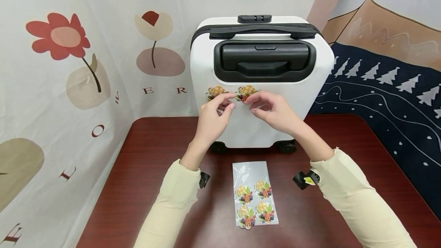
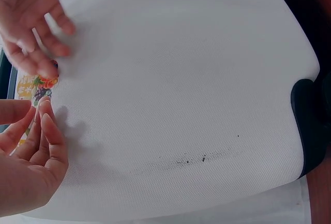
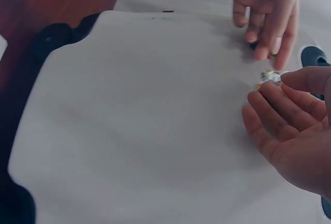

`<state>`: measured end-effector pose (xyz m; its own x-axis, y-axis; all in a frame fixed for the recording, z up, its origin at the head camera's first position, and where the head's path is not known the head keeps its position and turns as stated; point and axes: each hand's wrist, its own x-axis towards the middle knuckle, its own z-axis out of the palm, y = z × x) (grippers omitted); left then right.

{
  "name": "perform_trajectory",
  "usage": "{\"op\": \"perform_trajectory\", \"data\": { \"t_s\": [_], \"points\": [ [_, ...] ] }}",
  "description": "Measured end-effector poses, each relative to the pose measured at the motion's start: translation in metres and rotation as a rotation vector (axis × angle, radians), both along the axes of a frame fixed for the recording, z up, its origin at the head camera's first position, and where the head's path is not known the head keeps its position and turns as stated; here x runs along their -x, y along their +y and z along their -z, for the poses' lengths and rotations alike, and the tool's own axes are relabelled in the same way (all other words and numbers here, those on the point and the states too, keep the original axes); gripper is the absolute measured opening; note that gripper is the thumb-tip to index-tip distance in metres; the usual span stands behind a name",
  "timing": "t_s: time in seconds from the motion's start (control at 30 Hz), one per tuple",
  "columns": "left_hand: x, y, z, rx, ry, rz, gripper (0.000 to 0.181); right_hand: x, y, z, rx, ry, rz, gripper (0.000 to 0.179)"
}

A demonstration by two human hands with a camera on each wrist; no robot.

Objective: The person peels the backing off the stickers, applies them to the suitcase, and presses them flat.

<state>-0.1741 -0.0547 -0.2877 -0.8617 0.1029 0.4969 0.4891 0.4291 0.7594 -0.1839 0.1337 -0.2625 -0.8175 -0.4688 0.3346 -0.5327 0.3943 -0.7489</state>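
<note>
A white hard-shell suitcase (image 1: 263,125) stands upright on the table. Two fruit-patterned stickers are at its front under the black handle recess: a left sticker (image 1: 216,91) and a right sticker (image 1: 246,92). My left hand (image 1: 213,119) is in front of the panel, index fingertip beside the right sticker's left edge, thumb apart from it; it partly covers the left sticker. My right hand (image 1: 273,110) has its index fingertip at the right sticker's lower right edge, thumb apart. It looks blurred in the left wrist view. Whether the right sticker lies fully flat is unclear.
A clear sheet (image 1: 246,171) with several more fruit stickers lies on the brown table (image 1: 155,186) in front of the suitcase. Black wheels (image 1: 287,147) sit under the suitcase. A printed cloth (image 1: 162,98) hangs behind and to the left; a dark patterned one (image 1: 386,114) is at the right.
</note>
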Motion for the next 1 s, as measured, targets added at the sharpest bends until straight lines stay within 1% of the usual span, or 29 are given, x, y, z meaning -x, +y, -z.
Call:
{"op": "perform_trajectory", "data": {
  "t_s": [0.2,0.37,0.57,0.77,1.0],
  "points": [
    [0.001,0.001,0.001,-0.004,0.001,0.012,0.020,0.001,-0.005,-0.012,0.064,0.043,-0.060,0.027],
    [0.001,0.002,0.002,0.004,-0.002,0.016,0.021,0.000,-0.007,-0.015,0.061,0.049,-0.052,0.028],
    [0.001,0.003,0.005,0.005,-0.012,0.016,0.020,0.001,-0.005,-0.009,0.022,0.019,-0.026,0.025],
    [0.001,0.004,0.005,0.023,-0.001,0.031,0.020,0.001,-0.003,0.000,-0.020,-0.013,-0.014,0.024],
    [0.001,0.005,0.006,0.042,-0.028,0.051,0.021,0.002,-0.001,0.005,-0.062,-0.036,-0.003,0.024]
  ]
}}
